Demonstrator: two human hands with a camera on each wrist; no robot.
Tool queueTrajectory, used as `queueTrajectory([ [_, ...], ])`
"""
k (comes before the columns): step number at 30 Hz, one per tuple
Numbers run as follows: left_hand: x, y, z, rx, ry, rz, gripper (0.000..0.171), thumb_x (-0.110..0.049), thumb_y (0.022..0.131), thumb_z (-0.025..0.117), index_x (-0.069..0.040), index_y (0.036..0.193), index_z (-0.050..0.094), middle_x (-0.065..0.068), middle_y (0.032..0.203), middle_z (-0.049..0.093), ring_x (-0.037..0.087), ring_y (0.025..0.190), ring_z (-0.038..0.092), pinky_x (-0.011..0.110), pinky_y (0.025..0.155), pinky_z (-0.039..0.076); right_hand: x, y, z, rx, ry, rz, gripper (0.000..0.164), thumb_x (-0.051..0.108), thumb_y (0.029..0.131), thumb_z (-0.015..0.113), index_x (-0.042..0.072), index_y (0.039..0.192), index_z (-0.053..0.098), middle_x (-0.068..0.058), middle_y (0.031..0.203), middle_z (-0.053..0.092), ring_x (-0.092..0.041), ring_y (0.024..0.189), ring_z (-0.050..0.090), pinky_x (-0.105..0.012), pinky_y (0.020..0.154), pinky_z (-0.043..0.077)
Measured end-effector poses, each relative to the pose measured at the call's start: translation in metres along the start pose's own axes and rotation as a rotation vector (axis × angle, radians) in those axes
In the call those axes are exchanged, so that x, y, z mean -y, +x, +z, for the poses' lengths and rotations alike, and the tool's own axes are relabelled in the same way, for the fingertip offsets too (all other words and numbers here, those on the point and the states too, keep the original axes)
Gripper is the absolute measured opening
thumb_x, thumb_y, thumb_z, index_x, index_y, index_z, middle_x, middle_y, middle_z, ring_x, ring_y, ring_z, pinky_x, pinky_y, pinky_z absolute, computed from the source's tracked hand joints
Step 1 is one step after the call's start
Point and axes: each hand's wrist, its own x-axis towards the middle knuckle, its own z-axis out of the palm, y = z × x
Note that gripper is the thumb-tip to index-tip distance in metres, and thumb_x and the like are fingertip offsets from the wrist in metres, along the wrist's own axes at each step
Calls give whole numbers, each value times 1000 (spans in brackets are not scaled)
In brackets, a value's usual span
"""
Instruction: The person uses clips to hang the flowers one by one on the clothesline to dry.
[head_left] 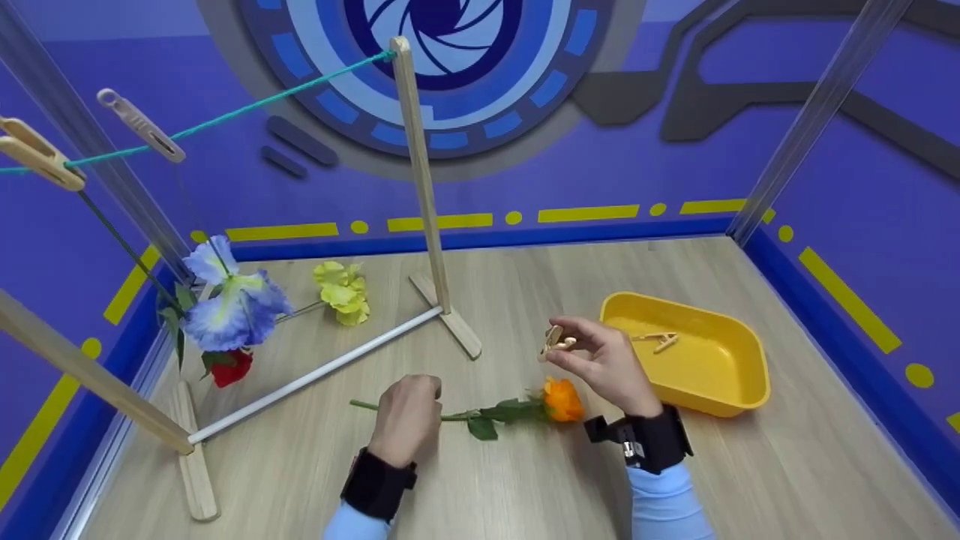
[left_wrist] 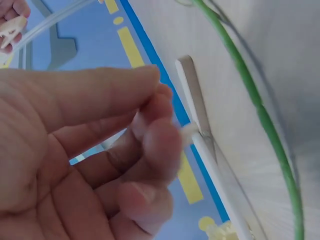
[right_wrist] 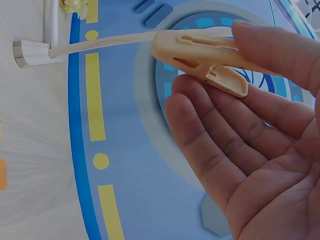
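Observation:
My right hand (head_left: pixel 607 364) pinches a wooden-coloured clothespin (right_wrist: pixel 172 46) between thumb and fingers, raised over the table beside the yellow tray. An orange rose (head_left: pixel 562 399) with a long green stem lies across the table between my hands, its bloom toward the right. Over the stem (left_wrist: pixel 255 95) is my left hand (head_left: pixel 409 420). Its fingers are curled and the thumb meets the index finger; nothing shows between them. In the left wrist view the stem runs apart from those fingertips.
The yellow tray (head_left: pixel 756 375) at right contains another clothespin (head_left: pixel 666 343). At left stands a wooden frame (head_left: pixel 420 172) with a green cord (head_left: pixel 300 87). Clothespins (head_left: pixel 142 126) sit on the cord. A blue flower (head_left: pixel 232 315), red flower (head_left: pixel 231 369) and yellow flower (head_left: pixel 343 292) are near the frame.

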Motion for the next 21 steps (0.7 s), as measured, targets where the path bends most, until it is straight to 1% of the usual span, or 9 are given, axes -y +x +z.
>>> queueTrajectory([
  [4, 7, -3, -3, 61, 3, -70, 28, 9, 79, 77, -8, 62, 62, 3, 61, 62, 17, 55, 57, 35, 51, 47, 0, 0, 1, -2, -1, -3, 40, 1, 88, 80, -6, 126, 68, -11, 102, 75, -16, 91, 73, -22, 82, 59],
  [5, 8, -3, -3, 74, 2, -84, 30, 10, 79, 75, -8, 61, 61, 3, 60, 60, 17, 55, 56, 35, 51, 47, 0, 0, 1, -2, 0, -3, 40, 1, 88, 80, -6, 126, 68, -11, 102, 75, -17, 91, 73, -22, 82, 59],
  [8, 11, -3, -2, 106, -11, -120, 35, 14, 80, 67, -9, 57, 55, 1, 57, 55, 14, 54, 49, 33, 49, 43, 0, 0, 1, 0, 0, 4, 40, 1, 88, 79, -5, 126, 68, -11, 102, 76, -17, 91, 74, -23, 81, 59],
  [12, 13, -2, 1, 138, -13, -139, 40, 19, 80, 62, -10, 56, 49, -1, 56, 46, 12, 54, 38, 31, 47, 38, 0, -1, 0, 0, 3, 13, 40, 3, 89, 79, -4, 127, 68, -11, 102, 76, -18, 91, 74, -23, 80, 59],
  [15, 14, -2, 5, 138, 2, -149, 40, 20, 79, 63, -10, 57, 49, -2, 56, 42, 12, 55, 33, 29, 47, 35, 0, -1, 0, 0, 9, 9, 40, 2, 89, 79, -4, 127, 68, -11, 102, 76, -17, 91, 73, -22, 80, 59],
  [21, 14, -2, 9, 116, 62, -158, 40, 21, 78, 66, -10, 57, 52, -4, 56, 39, 11, 55, 32, 27, 46, 35, 1, 0, 1, 1, 13, -1, 40, 0, 89, 78, -7, 126, 68, -15, 101, 75, -15, 89, 74, -22, 79, 59],
])
